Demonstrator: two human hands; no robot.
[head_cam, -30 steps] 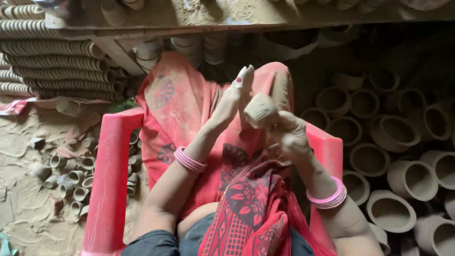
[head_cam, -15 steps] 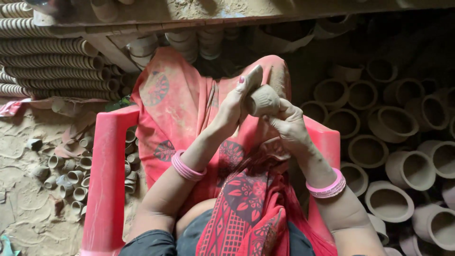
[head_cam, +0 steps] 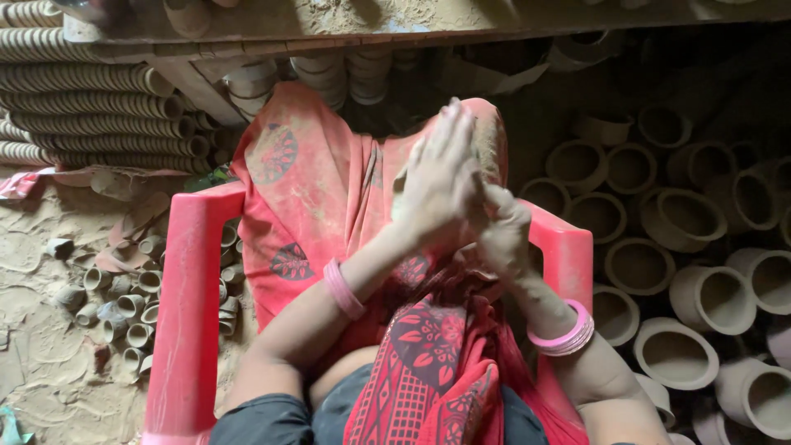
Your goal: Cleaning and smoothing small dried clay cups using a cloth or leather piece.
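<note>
One head-worn camera looks steeply down from above the person's own lap, close in. The pressed-together left hand (head_cam: 437, 185) and right hand (head_cam: 501, 235) sit just right of centre. The red plastic chair (head_cam: 188, 305) frames the lap; stacked clay cups (head_cam: 91, 107) lie at ten o'clock, open clay pots (head_cam: 696, 292) at three o'clock.

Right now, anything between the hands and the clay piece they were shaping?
Nothing visible. The left hand lies flat against the right hand, pressed together over the lap; the clay piece itself is hidden between them, so contact can't be confirmed.
</note>
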